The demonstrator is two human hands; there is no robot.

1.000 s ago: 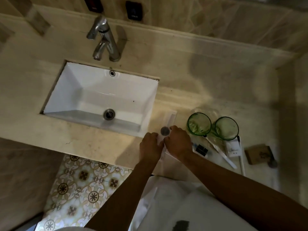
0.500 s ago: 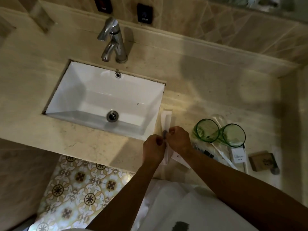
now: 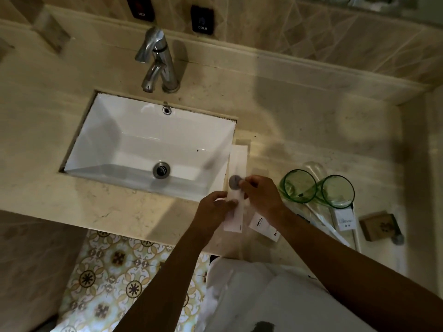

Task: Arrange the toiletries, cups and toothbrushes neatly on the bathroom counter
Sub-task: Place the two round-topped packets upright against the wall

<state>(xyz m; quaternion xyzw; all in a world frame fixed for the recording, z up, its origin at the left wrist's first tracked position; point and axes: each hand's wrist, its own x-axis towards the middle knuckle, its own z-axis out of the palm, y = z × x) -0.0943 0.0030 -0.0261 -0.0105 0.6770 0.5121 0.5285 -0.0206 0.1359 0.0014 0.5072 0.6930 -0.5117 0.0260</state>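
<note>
Nearest, a white garment (image 3: 275, 305) fills the lower frame and is cut off by the bottom edge, as are both forearms. A patterned floor tile (image 3: 107, 271) shows below the worktop (image 3: 119, 212) edge.

The left hand (image 3: 212, 209) is curled, thumb and fingers pinching the lower part of a long white packet (image 3: 237, 188) that lies just beside the right rim of the sink (image 3: 148, 149). The right hand (image 3: 261, 197) is also curled, its fingertips pinching the packet beside a round grey seal (image 3: 234, 182). The packet's contents are not visible.

Partly hidden under the right wrist lies a white sachet (image 3: 263, 226); only "HOTEL" and a few other letters are readable. Further right, two green glass cups (image 3: 299, 185) stand touching each other. Thin wrapped sticks (image 3: 330, 226) run from under them; whether these are toothbrushes cannot be told. A small white card (image 3: 345, 220) and a brown box (image 3: 378, 226) lie beyond, details blurred.

Farthest, the tap (image 3: 158, 61) stands behind the sink, below two dark wall labels (image 3: 202, 19), the left one blurred.
</note>
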